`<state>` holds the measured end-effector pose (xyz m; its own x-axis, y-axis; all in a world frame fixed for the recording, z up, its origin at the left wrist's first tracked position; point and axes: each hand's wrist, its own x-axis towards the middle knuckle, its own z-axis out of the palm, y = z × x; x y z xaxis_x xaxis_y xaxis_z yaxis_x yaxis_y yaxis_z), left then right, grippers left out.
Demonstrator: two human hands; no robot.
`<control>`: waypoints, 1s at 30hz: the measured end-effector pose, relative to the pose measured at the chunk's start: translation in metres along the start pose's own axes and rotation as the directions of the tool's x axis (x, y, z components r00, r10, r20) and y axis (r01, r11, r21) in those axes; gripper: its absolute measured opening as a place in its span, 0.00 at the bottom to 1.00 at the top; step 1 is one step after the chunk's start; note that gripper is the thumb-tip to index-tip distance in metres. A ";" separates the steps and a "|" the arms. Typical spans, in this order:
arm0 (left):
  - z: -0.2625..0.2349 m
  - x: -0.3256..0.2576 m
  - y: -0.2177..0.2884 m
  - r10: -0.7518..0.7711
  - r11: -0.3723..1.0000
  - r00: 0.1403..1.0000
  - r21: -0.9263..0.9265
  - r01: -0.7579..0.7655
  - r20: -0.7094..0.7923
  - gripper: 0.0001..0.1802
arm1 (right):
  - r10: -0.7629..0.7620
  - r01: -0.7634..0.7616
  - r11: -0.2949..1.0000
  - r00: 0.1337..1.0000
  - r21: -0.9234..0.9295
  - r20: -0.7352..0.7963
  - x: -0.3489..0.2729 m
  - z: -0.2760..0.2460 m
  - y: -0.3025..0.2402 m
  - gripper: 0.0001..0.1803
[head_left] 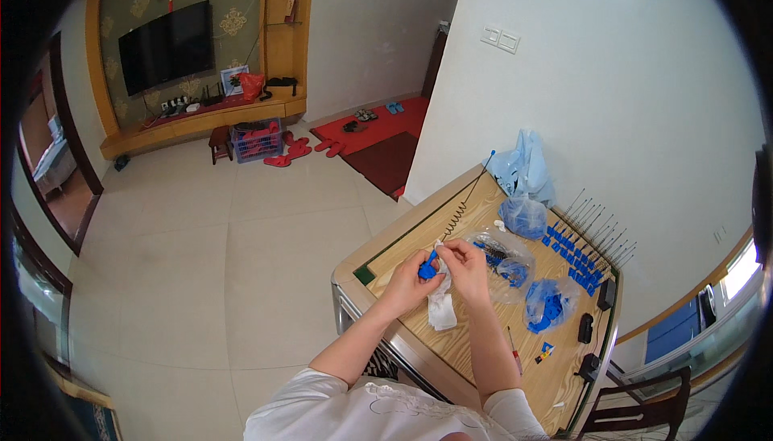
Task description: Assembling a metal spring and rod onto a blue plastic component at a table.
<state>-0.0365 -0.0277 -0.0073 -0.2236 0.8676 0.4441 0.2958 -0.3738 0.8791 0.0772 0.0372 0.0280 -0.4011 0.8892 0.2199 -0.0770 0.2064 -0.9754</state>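
Pinching a small blue plastic part betw both hands, left hand fingers clamped on it, right hand fingertips closed at its top, above wooden table. Risk: coiled wire antenna slips, part drops.

Head-worn fisheye, steeply down over table

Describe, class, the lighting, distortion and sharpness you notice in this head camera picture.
Head view: fisheye bends the wooden table edges and wall; dark rim vignette; even daylight, glare at the window lower right; left hand and right hand reasonably sharp, small blue part lacks detail.
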 end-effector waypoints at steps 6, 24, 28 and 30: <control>0.005 0.001 0.004 0.003 0.998 1.000 0.064 -0.002 -0.017 0.14 | -0.064 0.062 0.998 0.994 0.027 0.090 0.002 -0.005 0.008 0.06; -0.001 0.005 -0.008 -0.172 0.884 0.965 -0.401 0.239 0.196 0.10 | -0.168 0.169 0.985 0.983 0.012 -0.068 0.003 -0.012 0.009 0.07; 0.004 0.004 -0.013 -0.139 0.908 0.978 -0.374 0.189 0.156 0.10 | -0.171 0.154 0.979 0.976 -0.130 -0.133 -0.006 0.004 0.000 0.05; 0.004 0.003 -0.015 -0.126 0.927 0.984 -0.338 0.161 0.122 0.11 | -0.161 0.145 0.983 0.975 -0.112 -0.154 -0.009 0.008 0.002 0.06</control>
<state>-0.0377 -0.0184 -0.0198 -0.1439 0.9415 0.3049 -0.0752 -0.3176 0.9452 0.0732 0.0266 0.0239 -0.2379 0.8965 0.3737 -0.0313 0.3775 -0.9255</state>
